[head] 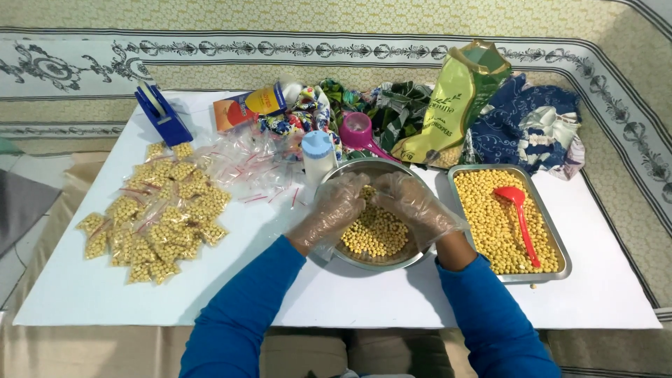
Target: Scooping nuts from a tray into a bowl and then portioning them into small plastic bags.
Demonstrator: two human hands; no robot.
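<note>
Both of my hands wear clear plastic gloves and hover over a round metal bowl (413, 257) holding yellow chickpeas (374, 234). My left hand (334, 208) and my right hand (414, 203) meet fingertip to fingertip above the bowl's far side, pinching something small between them; what it is I cannot make out. Blue sleeves cover both arms.
A rectangular metal tray (553, 273) of chickpeas with a red ladle (519, 217) lies to the right. Left lie several filled small bags (157, 220), empty clear bags (241, 164) and a blue tape dispenser (162, 112). Behind stand a white bottle (318, 157), pink scoop (358, 131), green pouch (455, 105), cloths.
</note>
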